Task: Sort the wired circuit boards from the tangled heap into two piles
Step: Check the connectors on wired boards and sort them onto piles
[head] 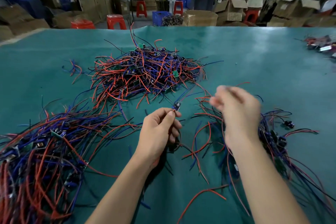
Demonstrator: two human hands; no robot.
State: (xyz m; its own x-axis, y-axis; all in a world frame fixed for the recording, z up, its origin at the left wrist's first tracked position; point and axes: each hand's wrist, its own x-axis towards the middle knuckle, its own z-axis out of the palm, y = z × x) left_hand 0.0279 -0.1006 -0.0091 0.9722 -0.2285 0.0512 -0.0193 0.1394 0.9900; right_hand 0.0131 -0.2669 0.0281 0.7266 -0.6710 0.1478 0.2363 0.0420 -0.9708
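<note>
You've got 2 piles going either side, but the tangled red-and-blue wire heap (145,71) is still big. Your left hand (160,129) pinches a small wired circuit board (176,106) above the green mat; your right hand (238,112) is too blurred to tell.

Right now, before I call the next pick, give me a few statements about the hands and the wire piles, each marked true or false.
1. The left hand pinches a small circuit board between thumb and fingers. True.
2. The right hand grips a green board. False: it is motion-blurred above the right pile, and no board shows in it.
3. The tangled heap lies beyond both hands on the green mat. True.
4. The left pile is smaller than the right pile. False: the left pile looks clearly bigger.
5. The held board has no wires. False: red and blue wires trail from it.
</note>
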